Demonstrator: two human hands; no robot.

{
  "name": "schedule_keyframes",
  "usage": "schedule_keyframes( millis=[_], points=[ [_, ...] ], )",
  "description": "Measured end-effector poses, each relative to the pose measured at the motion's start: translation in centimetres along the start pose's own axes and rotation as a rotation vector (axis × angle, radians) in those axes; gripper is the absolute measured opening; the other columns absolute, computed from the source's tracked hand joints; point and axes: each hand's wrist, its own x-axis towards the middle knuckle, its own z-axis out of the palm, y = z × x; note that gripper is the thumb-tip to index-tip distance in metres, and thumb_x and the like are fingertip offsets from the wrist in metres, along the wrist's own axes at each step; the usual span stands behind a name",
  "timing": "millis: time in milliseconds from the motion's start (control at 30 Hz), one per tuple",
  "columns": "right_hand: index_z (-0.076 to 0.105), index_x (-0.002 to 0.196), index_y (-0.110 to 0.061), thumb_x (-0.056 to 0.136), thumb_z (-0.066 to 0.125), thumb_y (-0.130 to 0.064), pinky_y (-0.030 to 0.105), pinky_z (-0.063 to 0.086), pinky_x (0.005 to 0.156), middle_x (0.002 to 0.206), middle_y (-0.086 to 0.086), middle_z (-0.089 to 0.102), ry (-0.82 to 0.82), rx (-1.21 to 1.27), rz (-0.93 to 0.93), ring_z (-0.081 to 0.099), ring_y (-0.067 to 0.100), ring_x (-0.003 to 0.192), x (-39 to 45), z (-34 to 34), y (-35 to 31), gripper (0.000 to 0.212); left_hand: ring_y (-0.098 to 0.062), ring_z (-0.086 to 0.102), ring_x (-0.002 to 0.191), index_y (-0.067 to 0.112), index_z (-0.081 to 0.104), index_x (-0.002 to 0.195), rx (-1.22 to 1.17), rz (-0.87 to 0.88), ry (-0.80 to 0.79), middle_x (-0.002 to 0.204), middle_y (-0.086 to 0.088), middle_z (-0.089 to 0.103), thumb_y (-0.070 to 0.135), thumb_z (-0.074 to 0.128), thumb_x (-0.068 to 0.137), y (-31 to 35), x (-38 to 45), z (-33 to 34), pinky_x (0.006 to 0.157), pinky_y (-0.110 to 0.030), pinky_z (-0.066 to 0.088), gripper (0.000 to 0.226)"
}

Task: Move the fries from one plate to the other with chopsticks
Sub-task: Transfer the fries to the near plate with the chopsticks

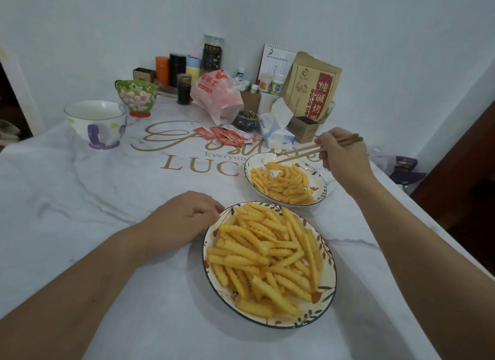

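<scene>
Right hand (338, 152): grips chopsticks (316, 149), tips at a fry on the far plate (320, 184).
Left hand (184, 220): fingers loosely curled, holding nothing, touching the near plate (207, 236) rim.

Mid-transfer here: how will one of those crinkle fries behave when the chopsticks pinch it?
Probably stiff: the fries on the near plate lie straight, not drooping. The ridged surface should give the chopsticks in the right hand some grip. Likely light but breakable, so pinch mid-length, gently.
</scene>
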Motion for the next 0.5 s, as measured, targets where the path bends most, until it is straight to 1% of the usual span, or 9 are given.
schedule_keyframes(
  millis=[67,200,267,367,433,500],
  points=[
    [0.074,0.087,-0.01,0.095,0.057,-0.015,0.024,0.042,0.048,0.067,0.009,0.061,-0.012,-0.03,0.004,0.053,0.012,0.052,0.6,0.9,0.3,0.02,0.021,0.047,0.117,0.028,0.085,0.097,-0.006,-0.007,0.007,0.11,0.041,0.065,0.024,0.059,0.104,-0.3,0.1,0.0,0.096,-0.01,0.034,0.027],
    [0.071,0.082,-0.015,0.097,0.055,-0.021,0.031,0.044,0.052,0.067,0.008,0.062,-0.035,-0.07,0.039,0.056,0.018,0.059,1.6,1.9,1.2,0.022,0.02,0.049,0.116,0.026,0.085,0.097,-0.041,-0.022,0.011,0.111,0.048,0.059,0.024,0.059,0.103,-0.3,0.0,0.0,0.099,-0.014,0.037,0.026],
    [0.066,0.084,-0.013,0.103,0.049,-0.03,0.032,0.044,0.053,0.069,0.007,0.061,0.007,-0.056,0.057,0.055,0.021,0.062,2.1,2.2,1.5,0.03,0.021,0.049,0.115,0.028,0.085,0.095,-0.052,-0.03,0.019,0.11,0.049,0.06,0.025,0.06,0.102,-0.2,0.0,0.0,0.1,-0.016,0.037,0.026],
    [0.062,0.084,-0.014,0.108,0.042,-0.045,0.03,0.045,0.055,0.07,0.006,0.06,0.083,-0.04,0.045,0.056,0.017,0.06,2.0,2.6,1.6,0.044,0.022,0.049,0.112,0.026,0.086,0.095,-0.063,-0.03,0.013,0.105,0.05,0.06,0.021,0.059,0.103,0.1,-0.1,0.0,0.097,-0.015,0.037,0.028],
    [0.062,0.08,-0.014,0.108,0.04,-0.046,0.031,0.047,0.057,0.07,0.006,0.061,0.133,-0.005,0.037,0.058,0.016,0.061,1.8,2.8,1.7,0.047,0.022,0.049,0.113,0.028,0.085,0.095,-0.062,-0.036,0.013,0.106,0.049,0.061,0.022,0.059,0.103,0.1,-0.1,0.0,0.1,-0.018,0.039,0.028],
    [0.062,0.079,-0.014,0.108,0.04,-0.046,0.032,0.047,0.057,0.07,0.006,0.061,0.193,0.059,0.069,0.057,0.015,0.061,1.5,2.8,1.8,0.049,0.018,0.051,0.117,0.031,0.085,0.095,-0.056,-0.05,0.022,0.109,0.041,0.066,0.026,0.06,0.102,0.0,-0.1,0.0,0.105,-0.024,0.04,0.026]
  ],
)
